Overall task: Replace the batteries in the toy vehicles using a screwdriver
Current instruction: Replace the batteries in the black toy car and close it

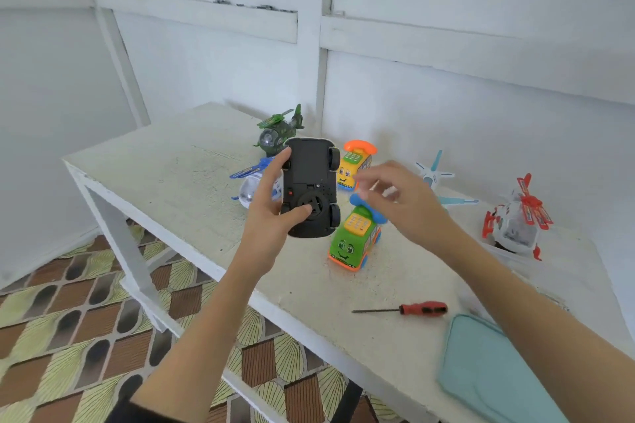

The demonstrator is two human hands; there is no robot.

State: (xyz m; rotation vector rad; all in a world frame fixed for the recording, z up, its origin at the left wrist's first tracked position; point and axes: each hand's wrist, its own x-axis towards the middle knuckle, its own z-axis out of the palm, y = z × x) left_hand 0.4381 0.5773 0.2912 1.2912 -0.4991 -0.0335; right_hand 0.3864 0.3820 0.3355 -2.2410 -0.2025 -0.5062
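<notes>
Four helicopters (280, 129); two phone cars (354, 242); one black car (311, 187); one screwdriver (402, 310); one cloth (491, 378).

The black plastic toy car (311, 187), seen from its underside, looks matt and faintly textured, with glossier wheels. The green-and-orange plastic toy phone-bus (354, 244) and the yellow plastic phone-bus (352, 168) shine smoothly. The camouflage-green plastic helicopter (278, 130) has a clear glossy dome. The red-handled screwdriver (402, 309) has a dark shaft, probably metal. The white painted table (165, 168) appears rough and chalky. The pale teal pad (488, 371) seems soft cloth, though blurred.
</notes>
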